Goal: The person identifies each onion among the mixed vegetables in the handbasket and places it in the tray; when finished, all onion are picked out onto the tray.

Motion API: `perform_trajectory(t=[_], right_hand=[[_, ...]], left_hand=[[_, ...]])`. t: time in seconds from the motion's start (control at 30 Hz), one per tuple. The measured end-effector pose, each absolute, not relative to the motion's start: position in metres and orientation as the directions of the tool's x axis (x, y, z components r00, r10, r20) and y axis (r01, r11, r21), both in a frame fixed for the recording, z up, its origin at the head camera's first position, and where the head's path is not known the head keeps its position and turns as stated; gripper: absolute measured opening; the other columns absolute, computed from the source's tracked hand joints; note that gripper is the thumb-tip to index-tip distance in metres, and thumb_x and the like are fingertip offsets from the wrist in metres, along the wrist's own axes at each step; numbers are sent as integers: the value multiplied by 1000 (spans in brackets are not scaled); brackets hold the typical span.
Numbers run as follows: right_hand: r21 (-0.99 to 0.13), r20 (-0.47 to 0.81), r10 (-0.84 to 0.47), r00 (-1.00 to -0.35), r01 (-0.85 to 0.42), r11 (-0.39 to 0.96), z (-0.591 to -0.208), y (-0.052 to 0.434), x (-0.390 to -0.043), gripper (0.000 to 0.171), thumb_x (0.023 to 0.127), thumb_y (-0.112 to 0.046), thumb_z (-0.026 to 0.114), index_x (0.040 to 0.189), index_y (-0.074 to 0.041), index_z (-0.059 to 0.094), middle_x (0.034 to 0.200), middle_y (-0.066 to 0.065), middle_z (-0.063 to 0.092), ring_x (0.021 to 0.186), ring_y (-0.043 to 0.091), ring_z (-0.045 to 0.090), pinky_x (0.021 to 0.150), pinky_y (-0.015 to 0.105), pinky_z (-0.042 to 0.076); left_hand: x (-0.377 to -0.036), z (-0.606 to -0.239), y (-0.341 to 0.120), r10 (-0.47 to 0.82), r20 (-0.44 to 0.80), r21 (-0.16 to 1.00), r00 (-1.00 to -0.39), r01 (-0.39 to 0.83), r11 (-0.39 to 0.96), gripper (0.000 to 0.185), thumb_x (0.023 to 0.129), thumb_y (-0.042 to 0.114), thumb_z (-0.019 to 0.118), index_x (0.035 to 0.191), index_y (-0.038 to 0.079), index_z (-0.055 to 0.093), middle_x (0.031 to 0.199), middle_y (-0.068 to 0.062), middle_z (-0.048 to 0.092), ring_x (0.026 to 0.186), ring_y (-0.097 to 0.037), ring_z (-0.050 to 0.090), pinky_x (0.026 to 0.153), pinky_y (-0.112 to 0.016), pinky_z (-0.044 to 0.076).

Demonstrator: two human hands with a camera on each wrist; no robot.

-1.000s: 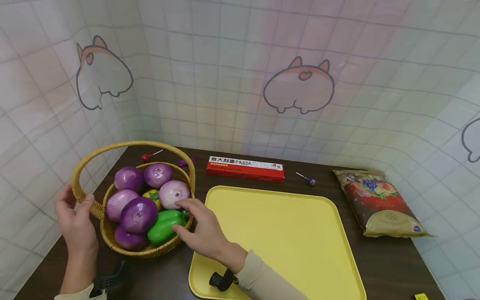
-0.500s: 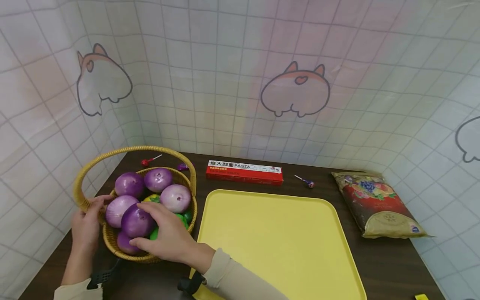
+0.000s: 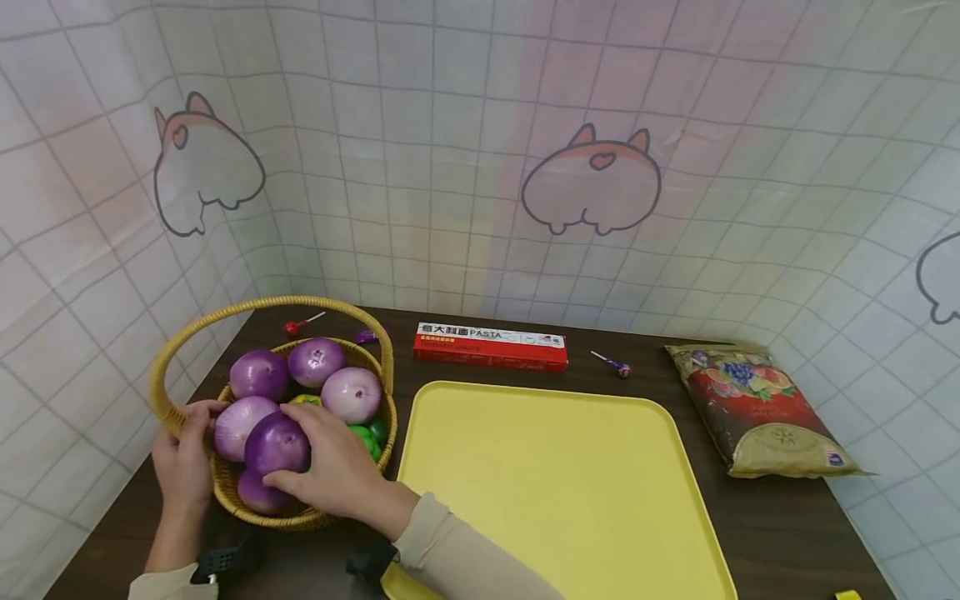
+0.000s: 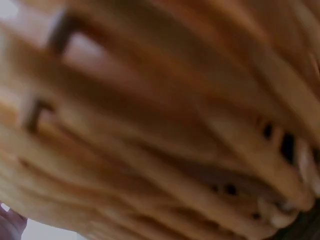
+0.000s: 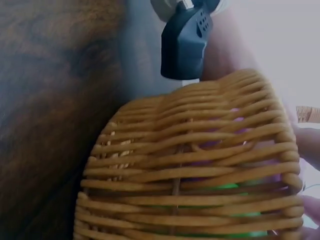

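Observation:
A wicker basket (image 3: 296, 521) with a tall handle stands at the left in the head view, filled with several purple onions. My left hand (image 3: 182, 471) grips its left rim by the foot of the handle. With thumb and fingers, my right hand (image 3: 341, 467) holds a dark purple onion (image 3: 276, 444) at the front of the pile. A paler onion (image 3: 351, 396) lies behind that hand. Partly hidden by the hand are a green pepper (image 3: 367, 442) and a yellow item (image 3: 306, 401). Basket weave (image 4: 150, 150) fills the left wrist view; the basket wall (image 5: 190, 170) covers much of the right wrist view.
A yellow tray (image 3: 555, 483) lies right of the basket, under my right sleeve. Behind it are a red pasta box (image 3: 490, 347) and a lollipop (image 3: 617, 365). A fruit-printed bag (image 3: 761, 412) lies right. A red lollipop (image 3: 294, 327) sits behind the basket.
My right hand has moved left from the green pepper to the dark purple onion and taken hold of it. My left hand has shifted right onto the basket's rim.

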State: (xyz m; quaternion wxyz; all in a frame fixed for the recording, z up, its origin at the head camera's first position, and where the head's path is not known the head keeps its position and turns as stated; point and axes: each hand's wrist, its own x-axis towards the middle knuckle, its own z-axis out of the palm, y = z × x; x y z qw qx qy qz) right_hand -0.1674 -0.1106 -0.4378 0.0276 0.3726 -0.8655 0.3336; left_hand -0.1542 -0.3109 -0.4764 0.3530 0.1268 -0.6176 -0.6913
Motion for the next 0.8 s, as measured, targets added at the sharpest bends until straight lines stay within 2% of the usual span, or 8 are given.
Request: perform_trajectory(t=[0.2, 0.33, 0.53, 0.67, 0.8], right_hand=[[-422, 308, -654, -691, -715, 557, -443, -111, -170, 83, 79, -54, 74, 147, -21, 39, 142, -8, 46, 124, 4, 48, 97, 19, 42], [-425, 317, -646, -694, -713, 557, -445, -110, -170, 83, 79, -55, 74, 146, -21, 39, 142, -8, 46, 124, 3, 47, 98, 19, 42], [-584, 387, -589, -709, -683, 439, -443, -96, -164, 83, 81, -50, 73, 149, -21, 34, 142, -5, 44, 123, 5, 48, 97, 21, 43], [-695, 451, -512, -731, -647, 312, -441, -75, -161, 87, 78, -41, 76, 150, -25, 29, 137, -1, 41, 116, 9, 51, 93, 26, 46], [-777, 474, -430, -768, -595, 206, -443, -47, -164, 90, 73, -27, 77, 149, -28, 29, 132, 2, 37, 113, 13, 50, 92, 28, 48]], left_hand=[[-156, -480, -308, -658, 346, 923, -669, 370, 109, 25, 99, 16, 55, 86, -1, 68, 81, 4, 67, 81, -9, 55, 73, -16, 39], [-155, -481, -308, -665, 348, 928, -661, 344, 144, 28, 99, 16, 55, 87, -7, 66, 78, 6, 64, 79, -9, 54, 72, -16, 38], [-154, -484, -310, -670, 351, 935, -654, 286, 210, 30, 99, 17, 55, 87, -9, 63, 78, 12, 63, 80, -7, 53, 72, -15, 37], [-154, -483, -310, -661, 367, 927, -655, 312, 206, 30, 99, 13, 54, 83, -12, 57, 80, 13, 67, 80, -7, 54, 73, -15, 38], [-155, -482, -309, -654, 387, 920, -650, 320, 227, 30, 99, 13, 54, 82, -12, 57, 79, 14, 67, 76, -6, 54, 71, -15, 38]])
